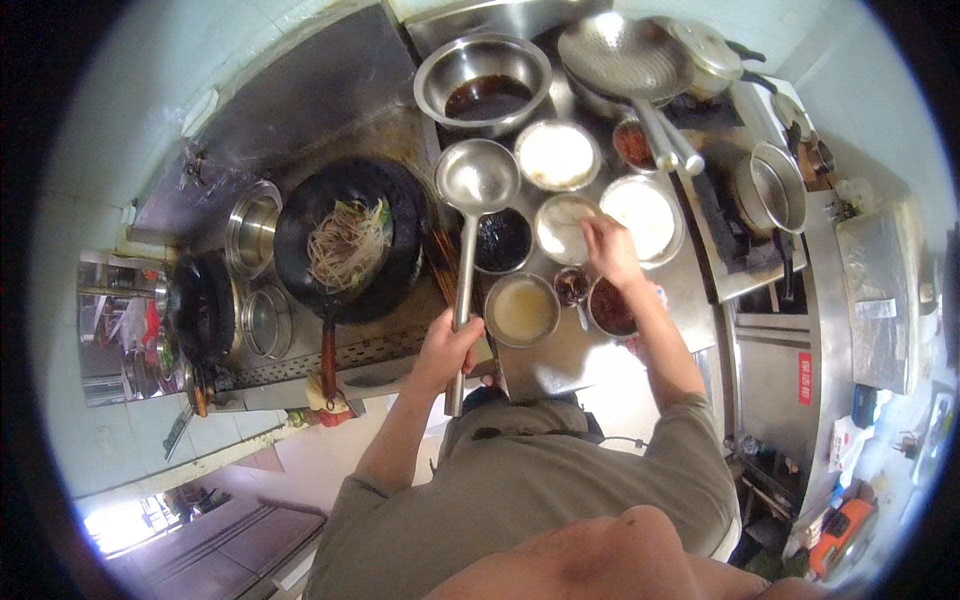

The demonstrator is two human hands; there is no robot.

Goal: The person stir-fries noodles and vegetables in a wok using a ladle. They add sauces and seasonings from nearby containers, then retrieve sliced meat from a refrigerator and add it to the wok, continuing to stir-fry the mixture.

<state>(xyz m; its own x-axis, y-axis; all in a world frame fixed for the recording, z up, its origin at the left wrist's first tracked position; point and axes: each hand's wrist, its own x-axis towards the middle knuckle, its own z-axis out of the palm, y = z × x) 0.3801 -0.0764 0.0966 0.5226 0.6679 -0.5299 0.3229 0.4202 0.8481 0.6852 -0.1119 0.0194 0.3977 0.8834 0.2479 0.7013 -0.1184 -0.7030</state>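
Note:
My left hand (453, 346) grips the long metal handle of a ladle (477, 178). The ladle's bowl, which looks bare inside, is held over the seasoning counter. My right hand (613, 251) reaches over a small metal bowl (559, 234) of pale contents, fingers bent at its right side. Whether the fingers pinch a spoon or some of the contents is too small to tell. To the left, a black wok (405, 262) sits on the stove with bean sprouts and some green leaves (349, 244) in it. Its wooden handle (328, 360) points toward me.
Around my hands stand a bowl of dark sauce (501, 244), a bowl of cloudy liquid (523, 311), white-filled bowls (556, 156) and reddish condiments (613, 306). Behind are a large steel basin (482, 56) and a perforated strainer (630, 60). A saucepan (772, 187) stands right.

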